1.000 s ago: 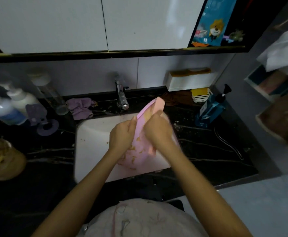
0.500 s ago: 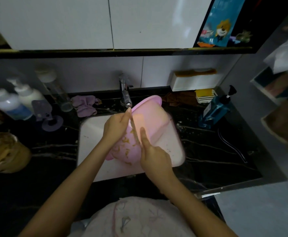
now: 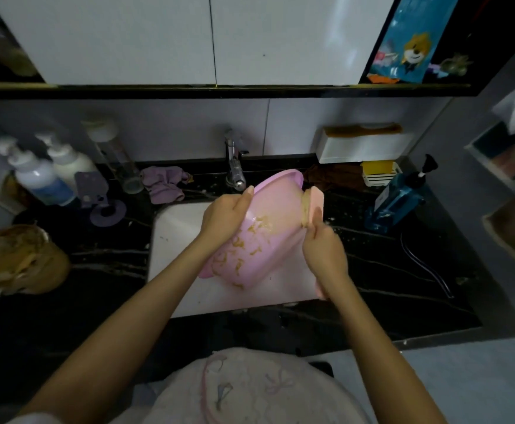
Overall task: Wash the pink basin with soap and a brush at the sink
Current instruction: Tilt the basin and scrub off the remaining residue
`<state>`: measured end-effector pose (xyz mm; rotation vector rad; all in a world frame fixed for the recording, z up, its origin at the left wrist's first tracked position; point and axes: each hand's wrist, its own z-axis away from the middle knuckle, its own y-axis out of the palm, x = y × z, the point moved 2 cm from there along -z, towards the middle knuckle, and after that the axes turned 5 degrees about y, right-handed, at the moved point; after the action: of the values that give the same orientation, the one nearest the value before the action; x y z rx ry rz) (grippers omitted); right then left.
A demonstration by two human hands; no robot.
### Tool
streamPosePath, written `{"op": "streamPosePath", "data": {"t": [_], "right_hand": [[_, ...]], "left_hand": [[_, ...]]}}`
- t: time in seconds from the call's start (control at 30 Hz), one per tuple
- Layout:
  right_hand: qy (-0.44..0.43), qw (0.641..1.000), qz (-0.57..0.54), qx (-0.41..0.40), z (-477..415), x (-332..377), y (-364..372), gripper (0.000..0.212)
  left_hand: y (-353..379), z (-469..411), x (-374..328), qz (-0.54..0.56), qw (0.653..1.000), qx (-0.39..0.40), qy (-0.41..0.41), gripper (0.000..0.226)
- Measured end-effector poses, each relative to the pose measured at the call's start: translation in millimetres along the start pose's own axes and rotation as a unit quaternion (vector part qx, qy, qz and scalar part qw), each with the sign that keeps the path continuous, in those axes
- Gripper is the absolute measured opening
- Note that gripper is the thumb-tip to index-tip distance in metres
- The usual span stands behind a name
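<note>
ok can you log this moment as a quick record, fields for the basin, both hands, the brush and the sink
pink basin: tilted over the sink, yellowish smears on the face toward the camera
left hand grip: holds the basin's upper left rim
right hand grip: holds the brush
brush: pink, bristles at the basin's right side
sink: white, set in a dark counter
tap: behind the basin; water flow cannot be told

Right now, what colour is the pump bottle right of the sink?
Blue pump bottle with a black pump top, seen in the head view.
</note>
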<state>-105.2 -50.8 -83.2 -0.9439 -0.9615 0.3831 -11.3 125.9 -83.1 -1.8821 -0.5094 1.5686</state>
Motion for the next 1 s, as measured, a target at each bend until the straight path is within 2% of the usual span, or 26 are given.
{"op": "streamPosePath", "data": {"t": [0.07, 0.17, 0.23, 0.3, 0.37, 0.43, 0.5, 0.53, 0.6, 0.7, 0.73, 0.77, 0.87, 0.9, 0.93, 1.0], "right_hand": [[-0.042, 0.999, -0.02, 0.015, 19, 17, 11, 0.053], [-0.152, 0.986, 0.048, 0.042, 62, 12, 22, 0.054], [-0.12, 0.988, 0.085, 0.037, 46, -5, 14, 0.053], [-0.04, 0.998, 0.033, 0.018, 14, -8, 4, 0.051], [-0.03, 0.999, -0.018, 0.008, 10, 7, 4, 0.052], [-0.087, 0.995, -0.011, 0.048, 37, 23, 19, 0.055], [-0.185, 0.978, 0.029, 0.089, 73, 21, 34, 0.058], [-0.213, 0.972, 0.051, 0.088, 81, 13, 35, 0.06], [-0.19, 0.978, 0.077, 0.045, 64, -3, 30, 0.06], [-0.067, 0.997, 0.015, -0.019, 16, -2, 13, 0.054], [-0.056, 0.998, -0.007, -0.025, 15, 4, 14, 0.054], [-0.067, 0.998, -0.009, -0.019, 24, 10, 21, 0.054], [-0.208, 0.978, 0.027, -0.015, 69, 7, 48, 0.055], [-0.224, 0.973, 0.047, -0.026, 70, -2, 49, 0.055], [-0.203, 0.977, 0.056, -0.039, 60, -7, 46, 0.054], [-0.074, 0.996, -0.013, -0.045, 17, -11, 37, 0.053]], "left_hand": [[0, -5, -1, -0.011, 1.0, -0.003, -0.009, 0.057], [-9, -12, 12, -0.008, 1.0, -0.012, -0.02, 0.058], [-12, -10, 17, 0.002, 1.0, -0.012, -0.021, 0.056], [-9, -8, 16, 0.0, 1.0, -0.007, -0.014, 0.056], [-7, -8, 13, -0.005, 1.0, -0.006, -0.01, 0.056], [-8, -10, 14, 0.0, 1.0, -0.009, -0.007, 0.056], [-10, -13, 18, 0.011, 1.0, -0.008, -0.005, 0.056], [-10, -13, 19, 0.017, 1.0, -0.006, -0.006, 0.055], [-11, -12, 19, 0.017, 1.0, -0.003, -0.008, 0.055], [-8, -8, 14, 0.013, 1.0, 0.007, -0.012, 0.054], [-7, -8, 13, 0.012, 1.0, 0.008, -0.013, 0.054], [-9, -10, 13, 0.011, 1.0, 0.004, -0.015, 0.055], [-19, -17, 26, 0.027, 0.999, -0.018, -0.032, 0.056], [-21, -18, 30, 0.033, 0.999, -0.019, -0.035, 0.057], [-22, -18, 32, 0.034, 0.999, -0.019, -0.036, 0.057], [-21, -15, 32, 0.03, 0.999, -0.02, -0.027, 0.057]]}}
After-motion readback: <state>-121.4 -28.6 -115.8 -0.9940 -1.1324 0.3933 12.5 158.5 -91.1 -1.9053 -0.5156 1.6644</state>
